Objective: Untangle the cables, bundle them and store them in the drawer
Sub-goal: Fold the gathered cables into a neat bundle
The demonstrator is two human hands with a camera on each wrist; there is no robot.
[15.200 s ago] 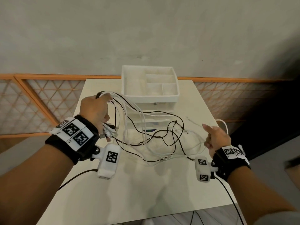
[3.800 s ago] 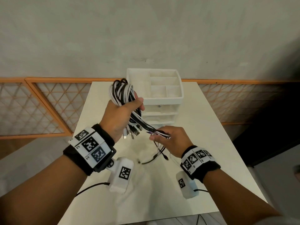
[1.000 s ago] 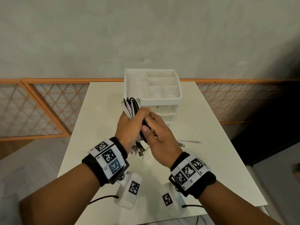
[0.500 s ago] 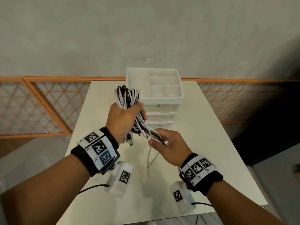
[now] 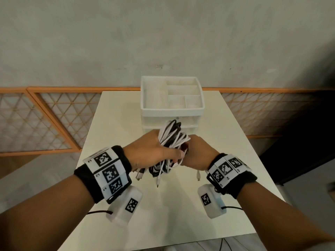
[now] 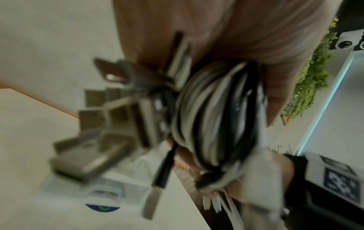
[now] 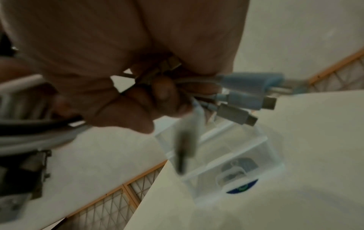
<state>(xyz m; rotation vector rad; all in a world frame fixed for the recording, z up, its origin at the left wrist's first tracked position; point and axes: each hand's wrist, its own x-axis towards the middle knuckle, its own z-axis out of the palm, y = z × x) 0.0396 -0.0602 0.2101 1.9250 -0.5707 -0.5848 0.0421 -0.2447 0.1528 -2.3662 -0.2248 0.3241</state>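
A coiled bundle of black and white cables (image 5: 171, 140) hangs in the air in front of the white drawer unit (image 5: 172, 113). My left hand (image 5: 150, 153) grips the coil round its middle, and the coil (image 6: 214, 112) with several loose plugs (image 6: 122, 118) fills the blurred left wrist view. My right hand (image 5: 197, 153) holds the bundle from the right side, its fingers curled round cable ends and plugs (image 7: 244, 99). More plugs dangle below both hands (image 5: 157, 180). The unit's clear drawers (image 7: 232, 165) look closed.
The white table (image 5: 226, 205) carries the drawer unit at its back middle, whose top tray (image 5: 145, 98) has several compartments. An orange lattice railing (image 5: 54, 120) runs behind and left of the table. A grey wall stands beyond.
My hands have come together on the bundle and moved lower, toward the drawer unit's front. The trailing cable tail that my right hand held apart is now drawn up against the coil.
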